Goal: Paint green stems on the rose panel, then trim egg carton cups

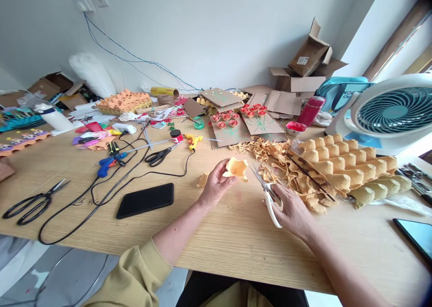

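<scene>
My left hand (215, 184) is closed on a small orange egg-carton cup (236, 168), cut into a flower-like shape and held just above the wooden table (232, 235). My right hand (293, 211) grips white-handled scissors (270, 195); their blades point up and left toward the cup, a short gap away. A small orange scrap (203, 180) lies on the table just left of my left hand.
A pile of carton trimmings (280, 163) and an egg tray (351, 167) lie to the right, a fan (388, 113) behind. A black phone (146, 200), black scissors (32, 202), glue guns (110, 161) with cables and red paper flowers on cardboard (229, 125) sit left and behind.
</scene>
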Action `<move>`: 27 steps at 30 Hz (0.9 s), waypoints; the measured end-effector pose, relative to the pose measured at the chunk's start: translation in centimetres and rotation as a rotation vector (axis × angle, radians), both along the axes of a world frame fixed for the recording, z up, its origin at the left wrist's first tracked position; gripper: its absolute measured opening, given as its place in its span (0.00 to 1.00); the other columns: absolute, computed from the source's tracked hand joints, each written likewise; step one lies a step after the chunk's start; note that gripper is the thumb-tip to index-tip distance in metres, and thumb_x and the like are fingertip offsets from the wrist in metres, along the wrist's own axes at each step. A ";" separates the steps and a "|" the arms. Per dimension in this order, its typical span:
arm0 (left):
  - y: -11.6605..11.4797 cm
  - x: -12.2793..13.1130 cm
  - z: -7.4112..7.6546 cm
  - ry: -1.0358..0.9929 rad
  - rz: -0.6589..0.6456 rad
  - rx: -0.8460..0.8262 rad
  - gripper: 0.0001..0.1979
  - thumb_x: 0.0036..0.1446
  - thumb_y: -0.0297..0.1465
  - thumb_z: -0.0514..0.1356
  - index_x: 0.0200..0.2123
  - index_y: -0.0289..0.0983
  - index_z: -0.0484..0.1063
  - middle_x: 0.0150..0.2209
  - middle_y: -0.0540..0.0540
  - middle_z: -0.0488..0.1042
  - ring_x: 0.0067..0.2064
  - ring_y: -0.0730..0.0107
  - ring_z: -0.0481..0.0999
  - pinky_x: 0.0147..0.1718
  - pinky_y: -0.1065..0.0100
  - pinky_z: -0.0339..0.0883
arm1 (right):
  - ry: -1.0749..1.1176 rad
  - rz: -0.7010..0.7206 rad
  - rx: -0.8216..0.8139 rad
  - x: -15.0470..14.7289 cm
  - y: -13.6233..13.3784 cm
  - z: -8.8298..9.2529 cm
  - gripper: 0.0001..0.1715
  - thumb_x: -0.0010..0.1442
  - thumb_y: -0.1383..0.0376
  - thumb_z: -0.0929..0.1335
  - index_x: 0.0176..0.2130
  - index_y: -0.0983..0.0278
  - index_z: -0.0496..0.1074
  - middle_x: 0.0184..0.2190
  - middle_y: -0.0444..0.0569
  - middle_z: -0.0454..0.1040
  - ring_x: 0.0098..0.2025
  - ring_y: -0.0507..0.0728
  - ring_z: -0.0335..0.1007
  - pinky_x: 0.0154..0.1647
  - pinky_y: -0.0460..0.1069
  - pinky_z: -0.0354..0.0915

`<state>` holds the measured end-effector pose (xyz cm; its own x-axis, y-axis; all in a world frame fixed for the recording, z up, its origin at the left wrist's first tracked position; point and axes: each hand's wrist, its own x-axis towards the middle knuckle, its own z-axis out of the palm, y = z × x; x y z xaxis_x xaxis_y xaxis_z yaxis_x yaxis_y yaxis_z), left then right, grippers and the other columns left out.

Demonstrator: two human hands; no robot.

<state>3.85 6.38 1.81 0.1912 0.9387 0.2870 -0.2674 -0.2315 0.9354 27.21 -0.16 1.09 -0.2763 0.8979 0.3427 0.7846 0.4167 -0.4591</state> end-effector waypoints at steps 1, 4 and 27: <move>-0.1 0.0 0.0 0.007 0.007 0.004 0.29 0.49 0.40 0.72 0.52 0.39 0.70 0.50 0.43 0.73 0.53 0.60 0.71 0.50 0.65 0.68 | -0.003 -0.001 -0.002 0.0 0.0 0.1 0.12 0.65 0.58 0.65 0.32 0.59 0.59 0.29 0.45 0.69 0.30 0.56 0.64 0.33 0.50 0.59; -0.1 0.0 0.1 0.003 0.011 0.016 0.28 0.49 0.39 0.72 0.52 0.39 0.69 0.49 0.43 0.73 0.53 0.61 0.72 0.50 0.66 0.68 | 0.001 0.002 0.012 -0.1 0.2 0.1 0.12 0.65 0.58 0.65 0.32 0.59 0.59 0.29 0.45 0.69 0.30 0.55 0.64 0.33 0.50 0.59; -0.6 0.9 -0.6 -0.047 0.017 0.071 0.29 0.49 0.43 0.71 0.50 0.39 0.65 0.49 0.43 0.72 0.51 0.62 0.74 0.50 0.65 0.67 | 0.002 -0.096 0.109 1.9 1.3 -2.1 0.14 0.62 0.55 0.66 0.31 0.59 0.59 0.26 0.45 0.67 0.29 0.56 0.64 0.32 0.50 0.57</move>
<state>4.75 5.80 1.17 0.1605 0.9186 0.3612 -0.3065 -0.3015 0.9029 29.12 1.14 -1.05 -0.1901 0.8777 0.4399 0.8221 0.3872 -0.4173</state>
